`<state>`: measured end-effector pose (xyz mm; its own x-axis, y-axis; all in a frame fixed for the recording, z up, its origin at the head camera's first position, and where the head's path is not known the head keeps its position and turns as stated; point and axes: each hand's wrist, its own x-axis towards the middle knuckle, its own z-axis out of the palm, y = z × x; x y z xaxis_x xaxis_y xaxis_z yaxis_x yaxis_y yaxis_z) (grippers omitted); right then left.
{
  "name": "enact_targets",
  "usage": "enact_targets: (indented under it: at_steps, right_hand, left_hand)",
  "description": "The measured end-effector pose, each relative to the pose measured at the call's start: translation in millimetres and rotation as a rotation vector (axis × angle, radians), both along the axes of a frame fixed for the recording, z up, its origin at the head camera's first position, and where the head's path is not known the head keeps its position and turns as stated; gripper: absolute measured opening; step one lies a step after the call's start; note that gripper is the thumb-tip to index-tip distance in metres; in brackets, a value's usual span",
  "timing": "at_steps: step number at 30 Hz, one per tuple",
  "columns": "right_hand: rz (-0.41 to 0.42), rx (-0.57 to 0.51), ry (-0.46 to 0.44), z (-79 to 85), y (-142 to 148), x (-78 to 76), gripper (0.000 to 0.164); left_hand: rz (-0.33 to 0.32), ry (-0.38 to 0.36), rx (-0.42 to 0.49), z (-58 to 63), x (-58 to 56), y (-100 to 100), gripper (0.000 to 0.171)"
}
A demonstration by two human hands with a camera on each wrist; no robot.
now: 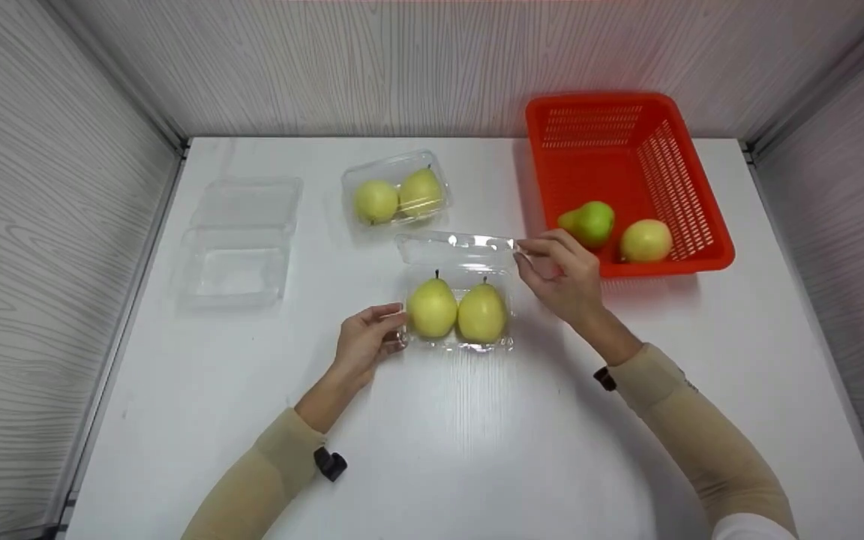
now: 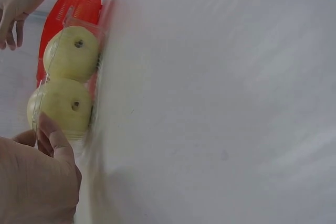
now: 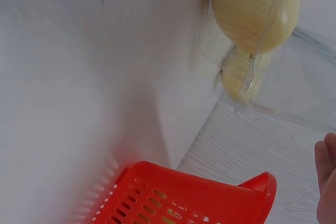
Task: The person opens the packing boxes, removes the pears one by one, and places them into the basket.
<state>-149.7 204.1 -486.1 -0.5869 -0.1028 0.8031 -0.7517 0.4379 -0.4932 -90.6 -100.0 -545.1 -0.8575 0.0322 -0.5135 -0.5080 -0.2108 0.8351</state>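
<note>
Two yellow pears point(image 1: 433, 308) lie side by side in a clear plastic clamshell box point(image 1: 456, 346) at the middle of the table. Its hinged lid point(image 1: 462, 251) stands raised along the far side. My left hand point(image 1: 363, 337) grips the box's left wall, fingers and thumb about the rim; the left wrist view shows this hand point(image 2: 44, 174) beside the nearer pear point(image 2: 62, 106). At the lid's right end, my right hand point(image 1: 563, 274) holds the edge with fingertips and thumb. In the right wrist view only part of that hand point(image 3: 328, 177) shows, by the lid point(image 3: 299, 90).
A red basket point(image 1: 713, 217) stands at the back right, with a green pear point(image 1: 595, 223) and a pale yellow fruit point(image 1: 646, 241) inside. Behind the box is another clear box point(image 1: 394, 166) with two yellow fruits. A third clear box point(image 1: 237, 274) lies unfolded at left.
</note>
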Motion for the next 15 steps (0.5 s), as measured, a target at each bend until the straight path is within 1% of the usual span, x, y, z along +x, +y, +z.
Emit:
enact_targets:
  at_steps: [6,11,15]
  right_hand:
    - [0.028,-0.083,-0.074,0.5,-4.2,-7.1,0.020]
    - [0.025,-0.116,-0.121,2.4,-9.9,-11.1,0.017]
    - [0.026,-0.138,-0.173,4.3,-15.3,-15.3,0.016]
  left_hand:
    - [0.014,-0.012,0.006,-0.3,3.1,-4.4,0.032]
    - [0.013,-0.022,-0.001,0.6,7.7,-8.6,0.032]
    - [0.021,-0.022,0.013,0.2,10.9,-11.5,0.032]
